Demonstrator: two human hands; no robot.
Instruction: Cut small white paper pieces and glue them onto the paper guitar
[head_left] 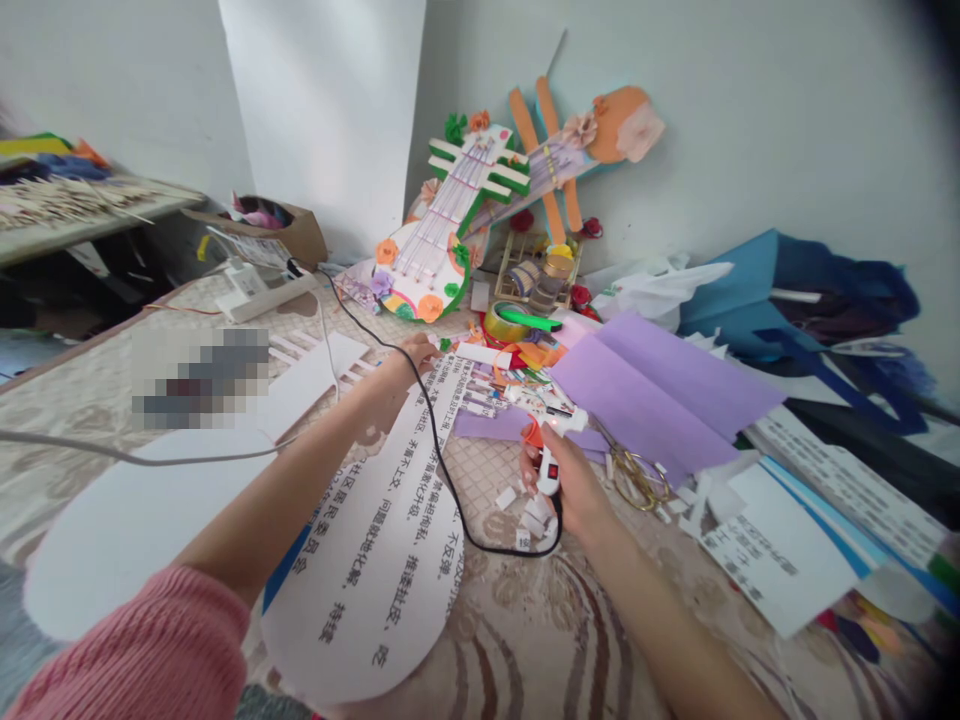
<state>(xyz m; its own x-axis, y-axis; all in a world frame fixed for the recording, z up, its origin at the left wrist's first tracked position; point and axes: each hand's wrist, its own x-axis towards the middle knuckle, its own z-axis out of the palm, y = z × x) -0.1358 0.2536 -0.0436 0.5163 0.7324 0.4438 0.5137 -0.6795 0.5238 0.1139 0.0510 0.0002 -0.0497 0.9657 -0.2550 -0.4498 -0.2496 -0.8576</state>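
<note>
My right hand (559, 475) is closed around a white hot glue gun (576, 420) with an orange trigger and a red switch. Its black cord runs from the handle leftward over the work. At the far, narrow end of a guitar-shaped cutout board (367, 590) printed with black characters, my left hand (421, 352) grips the edge with bent fingers; the fingertips are partly hidden. Left of my forearm lies a second, white cutout board (142, 530) with strips along its neck. Small white foam pieces (534, 515) sit below the glue gun.
Decorated guitar-shaped models (442, 240) lean on the wall. Folded purple paper (660, 390), gold-handled scissors (637, 478), tape rolls (506, 320), a green-handled cutter (529, 319) and printed boards (787, 560) lie around. A power strip (266, 298) and a cardboard box (277, 235) are at left.
</note>
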